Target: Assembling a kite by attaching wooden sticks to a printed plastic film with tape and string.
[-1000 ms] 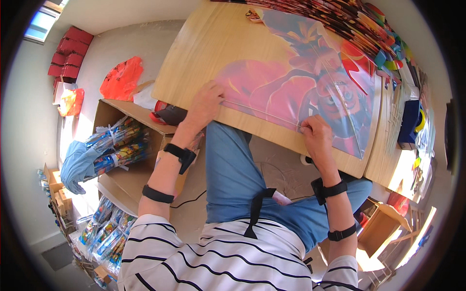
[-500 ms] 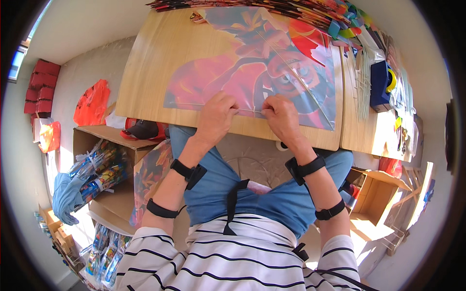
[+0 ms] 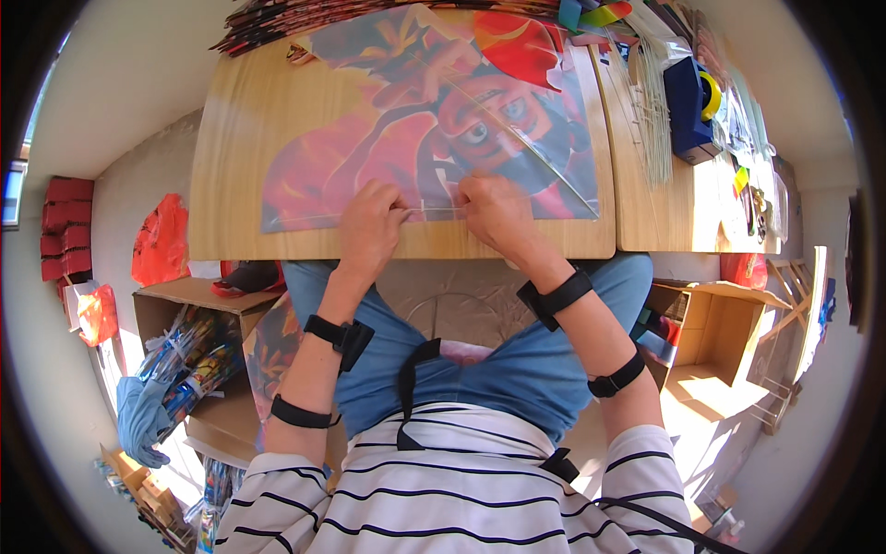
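Observation:
A printed translucent sheet [image 3: 314,180] with a red and blue cartoon figure lies spread on the wooden table. One thin pale rod [image 3: 549,168] runs slantwise across its right half. Another thin white rod [image 3: 436,210] lies along the near edge. My left hand [image 3: 371,226] pinches this near rod left of its middle, thumb and fingertips together. A short way to the right, my right hand [image 3: 496,214] closes on the same rod. A short stretch of rod and sheet edge shows between them; my fingers hide the gripped spots.
Folded printed sheets [image 3: 369,30] are heaped along the far edge. At the right stand a dark blue tape dispenser [image 3: 688,115] and a bundle of thin rods [image 3: 653,120]. Cardboard boxes flank my legs, the left box [image 3: 198,290] holding packaged goods and a dark cap [image 3: 249,279].
The whole view has shifted, so table and sheet appear further left. Both hands keep their pinch on the near-edge rod, at about the same places along the sheet.

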A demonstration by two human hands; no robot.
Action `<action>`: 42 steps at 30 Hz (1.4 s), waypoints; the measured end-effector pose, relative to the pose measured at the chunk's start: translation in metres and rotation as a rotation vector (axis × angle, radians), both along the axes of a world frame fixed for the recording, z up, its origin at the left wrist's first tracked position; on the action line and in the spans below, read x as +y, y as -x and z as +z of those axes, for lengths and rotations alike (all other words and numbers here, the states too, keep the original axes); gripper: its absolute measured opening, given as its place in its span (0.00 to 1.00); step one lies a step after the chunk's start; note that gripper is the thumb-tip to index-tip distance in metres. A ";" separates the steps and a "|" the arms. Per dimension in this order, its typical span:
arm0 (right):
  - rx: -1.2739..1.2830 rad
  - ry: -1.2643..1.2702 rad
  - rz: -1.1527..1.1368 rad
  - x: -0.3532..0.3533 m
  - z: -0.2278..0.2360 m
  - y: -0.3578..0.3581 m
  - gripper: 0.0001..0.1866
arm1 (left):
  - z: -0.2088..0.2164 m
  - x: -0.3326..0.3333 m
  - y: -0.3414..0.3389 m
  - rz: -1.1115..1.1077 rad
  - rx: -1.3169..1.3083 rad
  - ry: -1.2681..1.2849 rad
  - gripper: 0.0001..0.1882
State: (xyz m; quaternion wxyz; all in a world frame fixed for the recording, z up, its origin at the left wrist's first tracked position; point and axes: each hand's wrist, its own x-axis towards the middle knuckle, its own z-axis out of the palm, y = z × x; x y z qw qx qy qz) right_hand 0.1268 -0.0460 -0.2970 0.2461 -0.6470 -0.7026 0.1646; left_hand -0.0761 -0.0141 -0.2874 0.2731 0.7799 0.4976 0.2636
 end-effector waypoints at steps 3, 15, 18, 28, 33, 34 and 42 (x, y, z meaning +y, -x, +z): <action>0.016 -0.003 -0.014 -0.006 0.002 -0.020 0.02 | -0.001 0.000 0.000 -0.007 -0.012 -0.016 0.05; 0.183 -0.009 -0.199 -0.029 0.013 -0.044 0.02 | -0.002 0.000 -0.001 -0.006 -0.022 -0.018 0.05; 0.209 0.024 -0.159 -0.021 0.013 -0.041 0.03 | -0.001 0.000 -0.002 -0.005 -0.015 -0.014 0.05; 0.147 0.076 -0.181 -0.016 0.019 -0.034 0.03 | -0.005 0.000 0.000 0.014 0.000 -0.039 0.05; 0.226 0.063 -0.015 0.002 0.018 0.004 0.04 | -0.004 0.001 -0.003 0.013 -0.022 -0.045 0.05; 0.219 0.041 0.016 0.006 0.017 0.012 0.03 | -0.002 0.000 -0.003 0.001 -0.019 -0.054 0.04; 0.127 0.007 0.073 0.016 0.001 0.032 0.02 | -0.013 -0.001 -0.006 0.007 0.061 -0.162 0.04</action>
